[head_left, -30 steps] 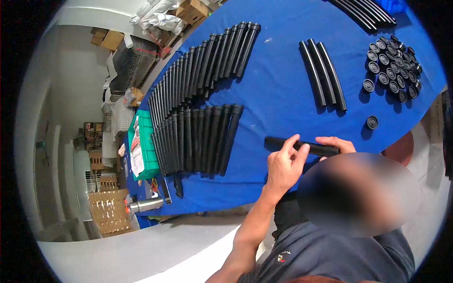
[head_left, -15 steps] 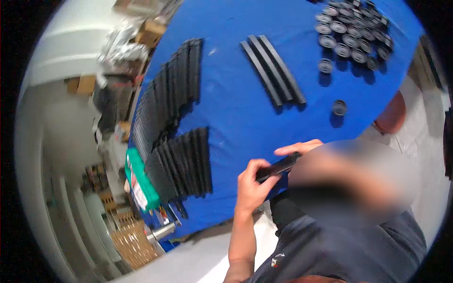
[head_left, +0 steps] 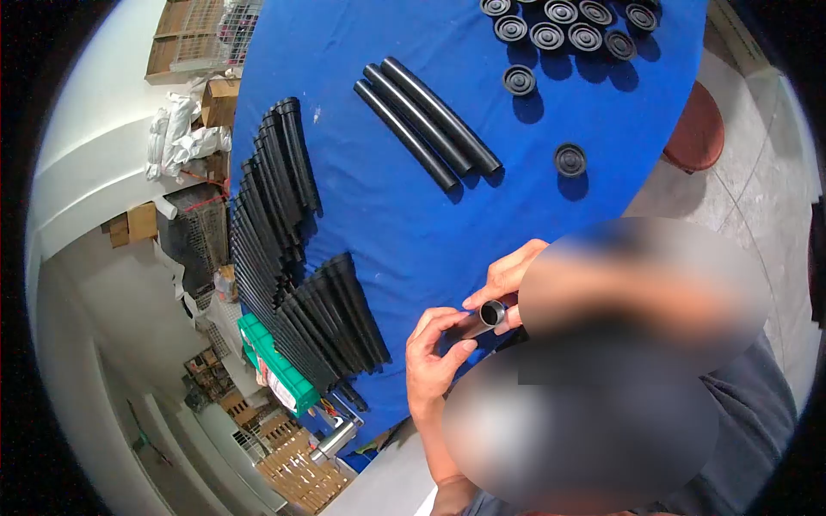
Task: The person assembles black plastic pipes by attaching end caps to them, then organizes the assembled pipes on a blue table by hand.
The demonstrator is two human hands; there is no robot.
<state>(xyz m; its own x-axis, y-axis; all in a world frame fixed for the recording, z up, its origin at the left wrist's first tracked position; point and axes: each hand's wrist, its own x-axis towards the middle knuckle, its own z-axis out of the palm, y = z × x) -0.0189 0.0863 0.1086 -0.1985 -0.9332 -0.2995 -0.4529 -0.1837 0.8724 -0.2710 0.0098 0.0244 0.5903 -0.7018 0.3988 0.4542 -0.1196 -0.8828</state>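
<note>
My left hand point(head_left: 434, 354) is wrapped round a short-looking black tube point(head_left: 466, 328), whose far part is hidden by the hand and a blurred patch. The tube's hollow open end faces up toward the camera. At that end, my right hand point(head_left: 516, 273) has its fingers and thumb on either side of the rim. Beyond the hands, three black tubes point(head_left: 422, 116) lie side by side on the blue cloth point(head_left: 396, 249). A single round ridged black cap point(head_left: 570, 160) sits to their right.
Several more caps point(head_left: 547, 36) are grouped at the top right. Rows of black tubes point(head_left: 340, 314) fill the left side, near a green box point(head_left: 277, 365) and a silver cylinder point(head_left: 335, 440). A red stool point(head_left: 695, 129) stands beyond the table's right edge.
The view has shifted, so the tubes and caps appear elsewhere in it. The held tube has turned to show its open end, and my right fingers have come round that end.
</note>
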